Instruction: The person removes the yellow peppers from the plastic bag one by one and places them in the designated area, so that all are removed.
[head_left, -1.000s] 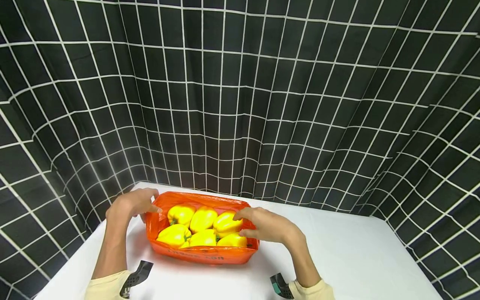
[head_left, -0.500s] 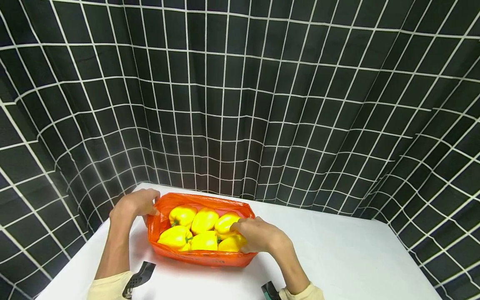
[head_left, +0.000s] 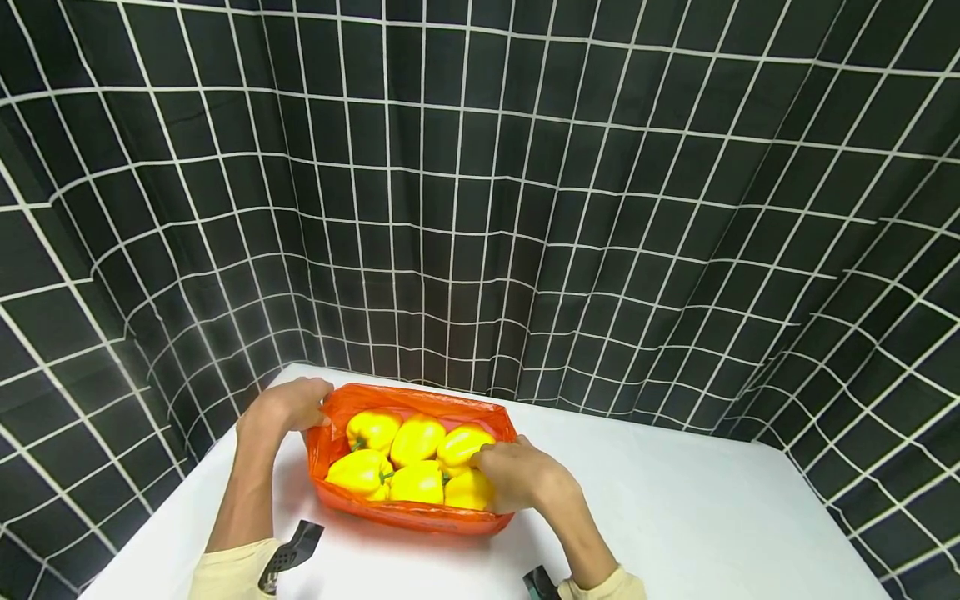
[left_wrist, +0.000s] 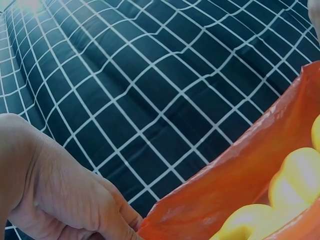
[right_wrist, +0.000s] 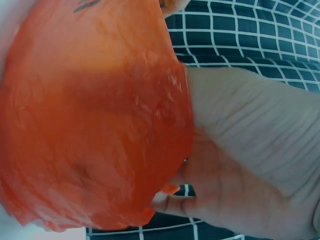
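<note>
An orange-red plastic bag (head_left: 420, 518) lies with its mouth spread upward on the white table. Several yellow bell peppers (head_left: 417, 440) fill it in two rows. At the bag's left end, my left hand (head_left: 288, 406) pinches the rim; the left wrist view shows thumb and fingers (left_wrist: 117, 220) closed on the plastic. My right hand (head_left: 521, 477) grips the right end of the rim, partly over the nearest peppers. In the right wrist view the bag's wall (right_wrist: 90, 125) hides part of that hand, and a fingertip shows at the edge.
The white tabletop (head_left: 675, 508) extends to the right and in front of the bag. A black curtain (head_left: 480, 208) with a white grid stands behind the table and at both sides.
My right hand has moved from hovering with spread fingers to holding the bag's right rim. My left hand has closed on the left rim. The view has shifted slightly.
</note>
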